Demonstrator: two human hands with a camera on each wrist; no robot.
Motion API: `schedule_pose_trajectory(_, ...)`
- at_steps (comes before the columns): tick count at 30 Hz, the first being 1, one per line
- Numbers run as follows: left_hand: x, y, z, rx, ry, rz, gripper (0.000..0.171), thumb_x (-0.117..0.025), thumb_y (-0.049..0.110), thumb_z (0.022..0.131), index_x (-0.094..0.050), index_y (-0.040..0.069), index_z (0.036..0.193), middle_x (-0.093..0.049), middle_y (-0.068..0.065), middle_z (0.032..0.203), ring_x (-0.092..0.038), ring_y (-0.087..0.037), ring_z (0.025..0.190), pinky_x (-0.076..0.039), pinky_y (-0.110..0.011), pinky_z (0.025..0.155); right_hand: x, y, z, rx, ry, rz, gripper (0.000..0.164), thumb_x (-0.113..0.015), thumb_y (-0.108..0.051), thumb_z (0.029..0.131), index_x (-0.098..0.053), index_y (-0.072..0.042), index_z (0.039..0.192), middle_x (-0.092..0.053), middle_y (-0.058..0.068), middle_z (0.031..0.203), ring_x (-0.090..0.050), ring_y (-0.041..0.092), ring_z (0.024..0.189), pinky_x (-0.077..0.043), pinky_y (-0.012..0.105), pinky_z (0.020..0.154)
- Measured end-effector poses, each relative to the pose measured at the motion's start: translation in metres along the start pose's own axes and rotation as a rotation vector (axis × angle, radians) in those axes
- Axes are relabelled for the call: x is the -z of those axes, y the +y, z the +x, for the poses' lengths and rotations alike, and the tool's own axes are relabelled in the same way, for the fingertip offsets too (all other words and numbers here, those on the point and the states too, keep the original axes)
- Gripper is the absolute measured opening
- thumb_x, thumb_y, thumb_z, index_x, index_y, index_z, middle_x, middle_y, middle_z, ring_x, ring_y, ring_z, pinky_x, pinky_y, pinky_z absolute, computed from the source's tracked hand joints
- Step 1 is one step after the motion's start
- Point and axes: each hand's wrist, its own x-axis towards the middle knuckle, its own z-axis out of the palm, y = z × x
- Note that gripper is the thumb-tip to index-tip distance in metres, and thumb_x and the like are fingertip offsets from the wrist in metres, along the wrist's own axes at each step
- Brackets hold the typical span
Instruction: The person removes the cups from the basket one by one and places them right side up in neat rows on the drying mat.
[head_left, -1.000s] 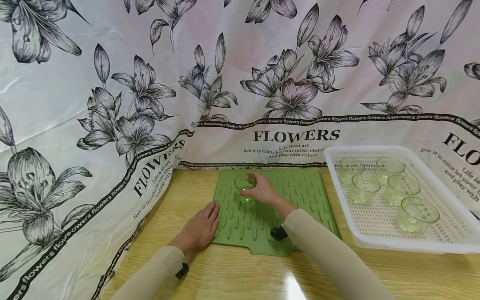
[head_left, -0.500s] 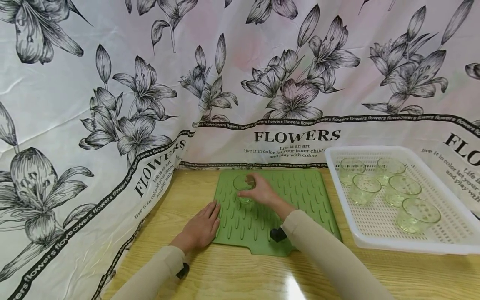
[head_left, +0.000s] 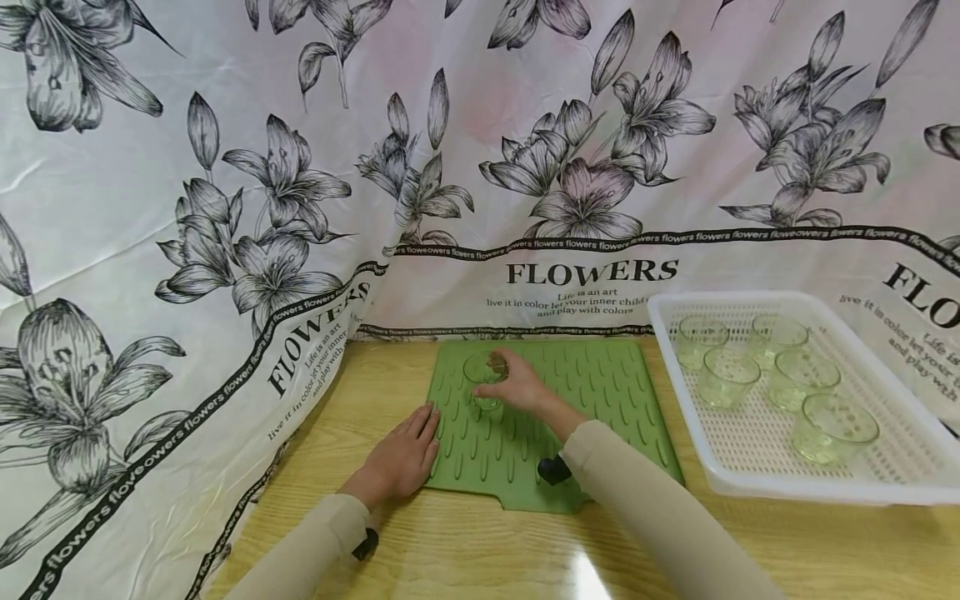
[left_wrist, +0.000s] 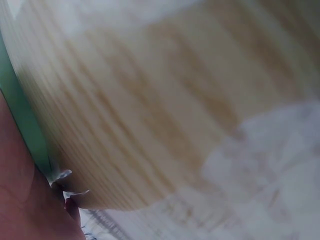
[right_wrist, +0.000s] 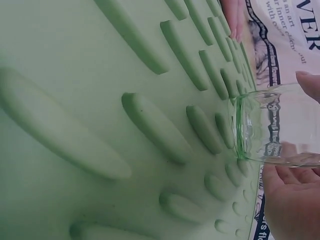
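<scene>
My right hand (head_left: 517,383) grips a clear, green-tinted drinking glass (head_left: 483,375) by its sides, thumb on one side and fingers on the other. Upright, the glass is over the back left part of a green ridged drying mat (head_left: 585,417). In the right wrist view the base of the glass (right_wrist: 242,127) is right at the mat's ridges, with my thumb (right_wrist: 310,85) and fingers around its upper part. My left hand (head_left: 401,454) lies flat with its fingers at the mat's left edge. Only part of that hand (left_wrist: 20,185) shows in the left wrist view.
At the right stands a white perforated plastic basket (head_left: 697,454) holding several similar green-tinted glasses (head_left: 832,429). The wooden table (head_left: 450,558) extends in front of the mat. A white curtain (head_left: 420,283) with printed flowers hangs behind and along the left side.
My right hand has shifted slightly left over the mat with the glass. My left hand stays at the mat's left edge, and the glasses in the basket have not moved.
</scene>
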Motion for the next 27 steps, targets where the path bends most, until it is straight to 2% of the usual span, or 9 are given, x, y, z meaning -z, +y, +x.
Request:
schedule_pose_trajectory(14, -0.002, 0.001, 0.001, -0.003, -0.001, 0.005, 0.06, -0.022, 0.038, 0.114, -0.023, 0.004, 0.163, -0.015, -0.013, 0.171, -0.018, -0.03, 0.156, -0.027, -0.046, 0.124, 0.004, 0.001, -0.002, -0.002, -0.019, 0.007, 0.089, -0.083, -0.024, 0.088, -0.033, -0.001, 0.157, -0.048, 0.018, 0.151, -0.046, 0.038, 0.139, -0.047, 0.054, 0.108)
schedule_pose_trajectory(19, -0.001, 0.003, 0.002, -0.006, 0.001, 0.017, 0.06, -0.022, 0.038, 0.114, -0.023, 0.004, 0.163, -0.016, -0.013, 0.17, -0.019, -0.03, 0.156, -0.028, -0.045, 0.124, 0.01, 0.001, -0.008, 0.004, -0.044, 0.027, 0.094, -0.085, -0.027, 0.086, -0.031, -0.004, 0.159, -0.043, 0.019, 0.155, -0.041, 0.04, 0.142, -0.044, 0.056, 0.111)
schedule_pose_trajectory(27, -0.001, 0.002, 0.002, -0.005, -0.008, 0.014, 0.059, -0.025, 0.036, 0.114, -0.024, 0.004, 0.163, -0.016, -0.015, 0.17, -0.019, -0.032, 0.156, -0.027, -0.046, 0.124, 0.018, -0.004, -0.019, -0.025, -0.056, -0.011, 0.101, -0.086, -0.029, 0.085, -0.025, -0.006, 0.162, -0.036, 0.021, 0.16, -0.034, 0.038, 0.147, -0.036, 0.057, 0.117)
